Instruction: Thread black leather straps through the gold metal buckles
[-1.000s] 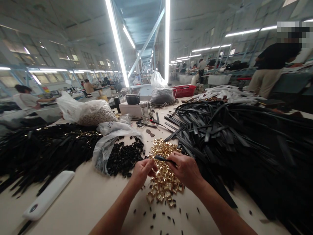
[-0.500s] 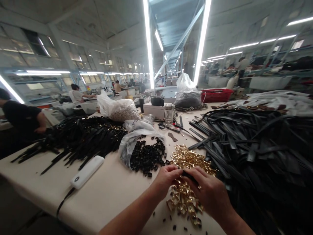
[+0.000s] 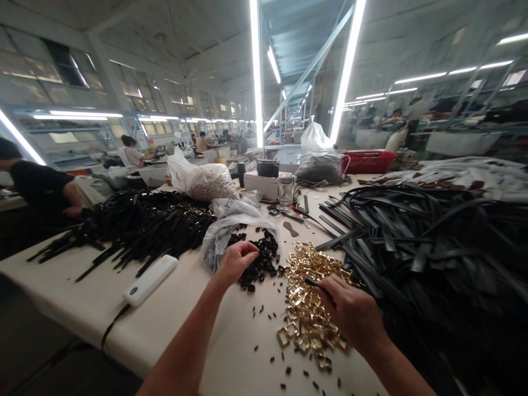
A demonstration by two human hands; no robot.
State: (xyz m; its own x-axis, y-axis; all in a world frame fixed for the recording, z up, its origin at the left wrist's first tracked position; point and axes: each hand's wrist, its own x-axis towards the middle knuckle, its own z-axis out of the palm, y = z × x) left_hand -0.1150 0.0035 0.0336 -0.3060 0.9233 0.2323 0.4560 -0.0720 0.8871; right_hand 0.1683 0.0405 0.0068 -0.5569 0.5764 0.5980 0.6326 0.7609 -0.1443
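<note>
Black strap [image 3: 311, 282] juts from the pinching right hand [image 3: 357, 309], lower right, likely for access. Left hand [image 3: 233, 264] nearly closes over loops [image 3: 268, 251]; hold unclear.

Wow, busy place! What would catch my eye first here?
Probably the glittering heap of gold-coloured buckles on the pale table, in front of the person. To its right sprawls a huge tangle of black straps; beyond, two bright light tubes frame the view down the hall.
</note>
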